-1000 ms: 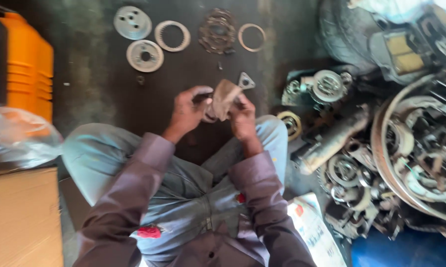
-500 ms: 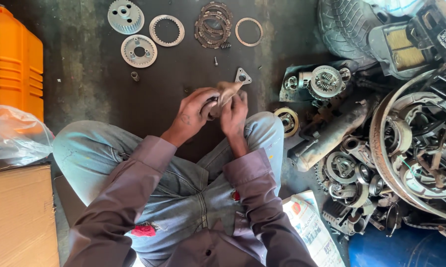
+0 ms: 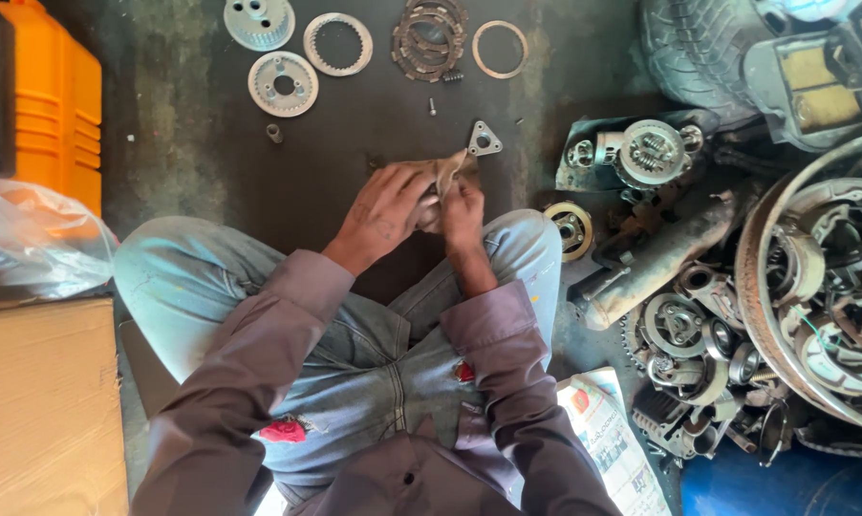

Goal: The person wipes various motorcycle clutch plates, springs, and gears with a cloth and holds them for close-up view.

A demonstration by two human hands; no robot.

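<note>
Seated person working over a dark floor (image 3: 211,162). The left hand (image 3: 385,212) is curled, fingers bent around a tan, crumpled rag (image 3: 447,174); the right hand (image 3: 463,212) is likewise closed, pinching the same rag from the other side. The two hands touch, and whatever lies inside the rag is hidden. The rag sits between the hands, just above the person's crossed knees.

Landmark: the rag. Just beyond it, up and to the right, lies one small triangular metal plate (image 3: 484,139) with a round hole. Farther beyond, six round clutch parts are laid out: two silver hubs (image 3: 259,19) (image 3: 283,83), one toothed steel ring (image 3: 337,43), one stack of dark friction plates (image 3: 431,36) and one plain thin ring (image 3: 500,48). One small bolt (image 3: 432,106) lies between the stack and the rag. To the right of the rag is a heap of engine parts (image 3: 718,287); well to the left, one orange container (image 3: 53,105).
</note>
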